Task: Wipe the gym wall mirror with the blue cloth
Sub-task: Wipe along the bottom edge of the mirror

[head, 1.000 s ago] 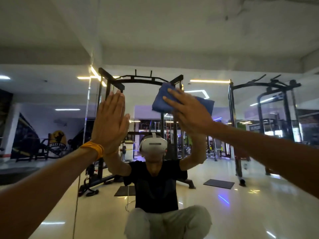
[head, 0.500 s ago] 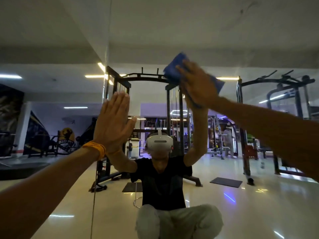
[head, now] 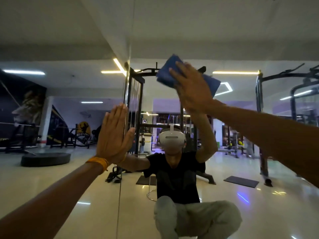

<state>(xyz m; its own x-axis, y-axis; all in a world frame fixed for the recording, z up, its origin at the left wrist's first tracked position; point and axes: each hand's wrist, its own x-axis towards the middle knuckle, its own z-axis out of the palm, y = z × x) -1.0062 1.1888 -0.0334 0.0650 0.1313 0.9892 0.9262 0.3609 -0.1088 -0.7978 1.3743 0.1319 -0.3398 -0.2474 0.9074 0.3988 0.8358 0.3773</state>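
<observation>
The wall mirror (head: 241, 135) fills the view straight ahead and reflects the gym and a crouching person in a headset. My right hand (head: 191, 88) presses the folded blue cloth (head: 166, 73) flat against the glass, high and right of centre, fingers straight. A corner of the cloth sticks out past the hand on its right side. My left hand (head: 114, 133), with an orange band at the wrist, rests flat on the mirror lower down, fingers together and pointing up.
A vertical seam (head: 126, 107) between two mirror panels runs just right of my left hand's fingertips. Everything else is reflection: dark cable racks, floor mats, a round black platform at the left, and shiny pale floor.
My right hand has carried the cloth up the glass over the past second, then slightly right and down. The view has shifted so the seam lies beside my left hand.
</observation>
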